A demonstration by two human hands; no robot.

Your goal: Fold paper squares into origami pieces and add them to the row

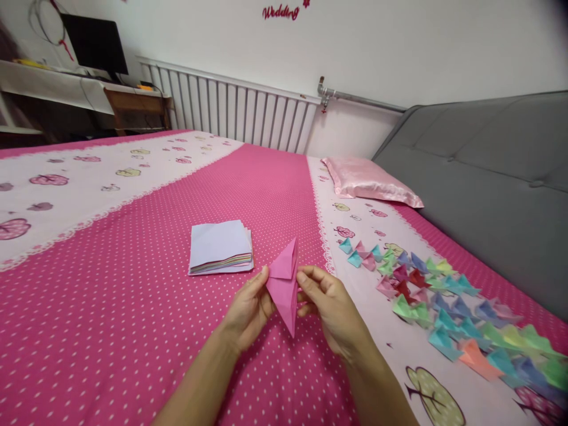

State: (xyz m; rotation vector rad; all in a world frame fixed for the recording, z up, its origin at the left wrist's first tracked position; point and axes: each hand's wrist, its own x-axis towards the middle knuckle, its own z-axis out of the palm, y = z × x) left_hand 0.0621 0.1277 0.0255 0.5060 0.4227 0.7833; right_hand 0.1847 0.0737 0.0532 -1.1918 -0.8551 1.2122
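Observation:
A pink folded origami paper (283, 284) is held up over the bed, its long pointed shape standing nearly upright with layered folds along the right edge. My left hand (251, 307) pinches its left corner between thumb and fingers. On the other side, my right hand (326, 305) grips the layered edge with thumb and curled fingers. Just beyond my left hand lies a stack of square paper sheets (220, 241), pale lilac on top with several colours showing at the front edge. Rows of small folded paper boats (448, 331) in many colours spread over the bed to the right.
The bed has a pink dotted cover (133, 307) with white printed bands. A pink satin pillow (370, 182) rests near the grey padded headboard (483, 160). Behind are a white radiator (235, 106) and a desk (133, 100) with a black monitor (95, 44).

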